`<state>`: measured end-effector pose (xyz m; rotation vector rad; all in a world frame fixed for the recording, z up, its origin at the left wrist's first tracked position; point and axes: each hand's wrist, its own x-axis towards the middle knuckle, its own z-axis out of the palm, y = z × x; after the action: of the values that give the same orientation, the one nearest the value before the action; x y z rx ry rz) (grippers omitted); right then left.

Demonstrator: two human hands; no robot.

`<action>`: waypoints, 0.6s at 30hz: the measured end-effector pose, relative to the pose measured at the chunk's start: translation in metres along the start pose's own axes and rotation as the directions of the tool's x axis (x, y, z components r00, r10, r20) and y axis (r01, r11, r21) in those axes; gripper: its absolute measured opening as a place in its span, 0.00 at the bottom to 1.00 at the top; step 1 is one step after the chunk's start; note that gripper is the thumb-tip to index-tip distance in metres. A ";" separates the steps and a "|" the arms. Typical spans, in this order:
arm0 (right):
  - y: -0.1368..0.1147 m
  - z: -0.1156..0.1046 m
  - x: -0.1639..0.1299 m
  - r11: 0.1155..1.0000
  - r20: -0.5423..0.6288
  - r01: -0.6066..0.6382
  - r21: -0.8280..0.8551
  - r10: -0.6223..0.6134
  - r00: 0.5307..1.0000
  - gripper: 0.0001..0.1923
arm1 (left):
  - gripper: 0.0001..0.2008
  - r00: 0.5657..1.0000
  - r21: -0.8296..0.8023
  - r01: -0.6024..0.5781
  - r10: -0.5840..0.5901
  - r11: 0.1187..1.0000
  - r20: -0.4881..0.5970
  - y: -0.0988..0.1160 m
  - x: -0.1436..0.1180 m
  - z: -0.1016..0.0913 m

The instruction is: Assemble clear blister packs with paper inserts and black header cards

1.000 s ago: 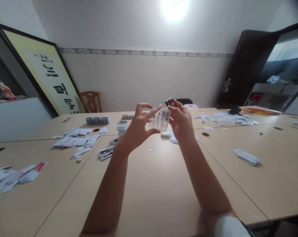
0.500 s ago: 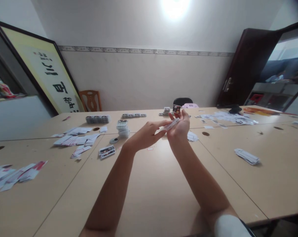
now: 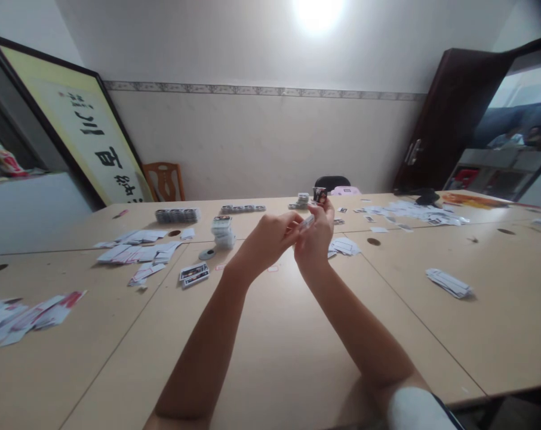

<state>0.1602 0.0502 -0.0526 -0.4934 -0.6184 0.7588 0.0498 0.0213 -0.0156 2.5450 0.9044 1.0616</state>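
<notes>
Pale table (image 3: 292,358) below, left hand (image 3: 270,240) and right hand (image 3: 315,239) hold a clear case (image 3: 307,223), each grip closed

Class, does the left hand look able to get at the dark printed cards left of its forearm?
Probably yes, once free: the left hand is occupied at the clear case, but nothing visible covers the printed cards, which lie nearby.

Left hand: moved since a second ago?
Yes. The left hand has shifted rightward in the view, judged against the stack of boxes on the table: it partly hid that stack then, and now stands clear of it.
</notes>
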 end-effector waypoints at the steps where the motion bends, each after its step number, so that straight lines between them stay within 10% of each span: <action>1: -0.002 0.003 -0.003 1.000 -0.025 -0.019 0.018 0.019 0.999 0.25 | 0.10 1.000 0.030 -0.004 0.005 1.000 -0.011 0.001 -0.001 -0.001; 9: -0.011 0.015 -0.020 0.996 0.011 0.045 0.081 -0.046 0.999 0.30 | 0.06 0.986 0.206 -0.022 0.056 0.978 -0.160 0.003 0.001 -0.002; 18: -0.005 0.014 -0.017 0.989 0.096 0.042 0.142 -0.057 0.994 0.28 | 0.09 0.974 0.034 0.062 -0.054 0.997 -0.219 0.010 -0.003 -0.010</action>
<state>0.1434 0.0368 -0.0452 -0.3112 -0.6630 0.7772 0.0454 0.0108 -0.0057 2.4510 1.0579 1.3375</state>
